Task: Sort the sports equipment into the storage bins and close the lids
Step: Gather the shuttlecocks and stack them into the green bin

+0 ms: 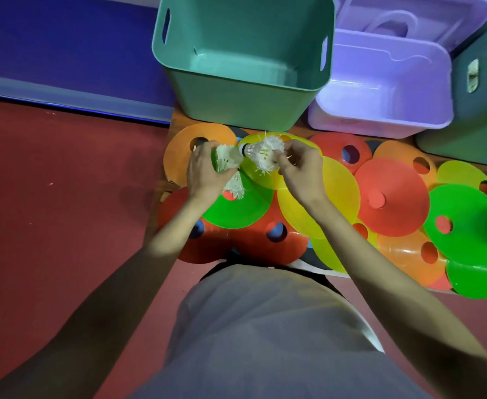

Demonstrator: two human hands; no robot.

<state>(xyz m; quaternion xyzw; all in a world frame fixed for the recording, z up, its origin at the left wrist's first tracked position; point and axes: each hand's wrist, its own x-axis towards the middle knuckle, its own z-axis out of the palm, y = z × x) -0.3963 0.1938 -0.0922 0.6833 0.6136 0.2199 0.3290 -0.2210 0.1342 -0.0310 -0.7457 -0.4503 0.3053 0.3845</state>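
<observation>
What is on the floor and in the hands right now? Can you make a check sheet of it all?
Surface: red floor, with a wooden board under the discs.
Job's things: worn shuttlecocks in both hands; flat discs overlapping in a pile; teal bin open, nothing seen inside; purple bin open; a third bin at the right edge holds something white.
Clutter: nothing seen.
Grippers: left hand holds shuttlecocks; right hand pinches one.
Cables: nothing seen.
Surroundings: blue mat beyond the floor.
</observation>
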